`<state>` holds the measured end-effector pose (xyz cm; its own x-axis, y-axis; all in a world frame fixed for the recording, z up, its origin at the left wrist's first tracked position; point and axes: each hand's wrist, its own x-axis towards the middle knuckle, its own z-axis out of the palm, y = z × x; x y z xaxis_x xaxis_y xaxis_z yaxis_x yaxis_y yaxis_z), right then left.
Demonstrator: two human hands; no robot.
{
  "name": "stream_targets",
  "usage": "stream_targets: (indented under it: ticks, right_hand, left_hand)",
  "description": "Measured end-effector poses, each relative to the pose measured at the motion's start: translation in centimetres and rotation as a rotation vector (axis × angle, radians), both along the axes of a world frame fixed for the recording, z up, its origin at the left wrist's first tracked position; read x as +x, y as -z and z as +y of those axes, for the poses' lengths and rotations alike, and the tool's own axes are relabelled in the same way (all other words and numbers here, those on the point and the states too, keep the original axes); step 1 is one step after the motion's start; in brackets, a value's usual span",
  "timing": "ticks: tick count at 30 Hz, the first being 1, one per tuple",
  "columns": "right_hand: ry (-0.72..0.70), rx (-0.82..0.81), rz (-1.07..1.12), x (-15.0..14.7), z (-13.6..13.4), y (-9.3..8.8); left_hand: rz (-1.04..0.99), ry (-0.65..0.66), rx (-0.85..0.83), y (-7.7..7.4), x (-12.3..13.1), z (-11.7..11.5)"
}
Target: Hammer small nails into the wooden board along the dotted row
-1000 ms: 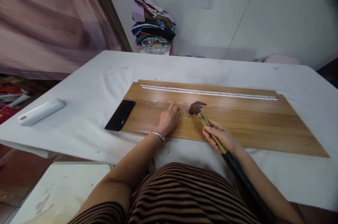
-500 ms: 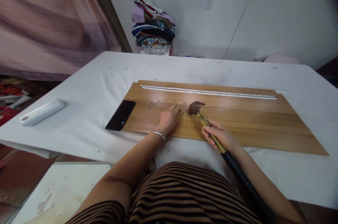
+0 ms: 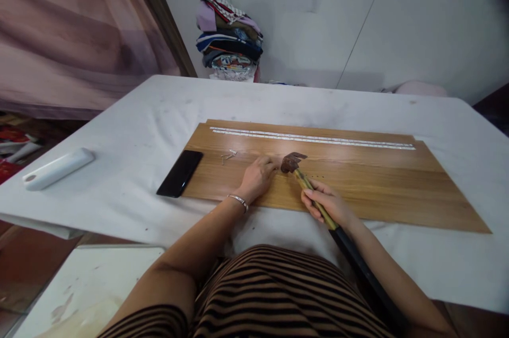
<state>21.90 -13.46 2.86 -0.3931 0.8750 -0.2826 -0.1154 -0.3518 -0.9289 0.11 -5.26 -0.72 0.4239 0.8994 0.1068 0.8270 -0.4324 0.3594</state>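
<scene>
My right hand is wrapped round the yellow part of the handle of a hammer with a rusty claw head. The head is just above the wooden board. Left of it, my left hand rests on the board, its fingers pinched together near the hammer head; what they hold is too small to make out. Several loose nails lie on the board left of that hand. A short row of small dark points shows on the board beyond my right hand.
Two white measuring strips run along the board's far side. A black phone overlaps its left end. A white long object lies on the white-covered table. Folded clothes are stacked behind.
My left hand's fingertips have shifted slightly right, closer to the hammer head. The hammer has barely moved, and the whole view has shifted a little.
</scene>
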Motion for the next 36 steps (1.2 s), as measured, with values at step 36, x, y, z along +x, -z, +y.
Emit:
stream_targets:
  ticks: [36]
  right_hand:
    - [-0.01,0.034,0.018,0.3,0.0,-0.1]
  left_hand:
    - [-0.147,-0.04,0.153,0.3,-2.2,-1.9]
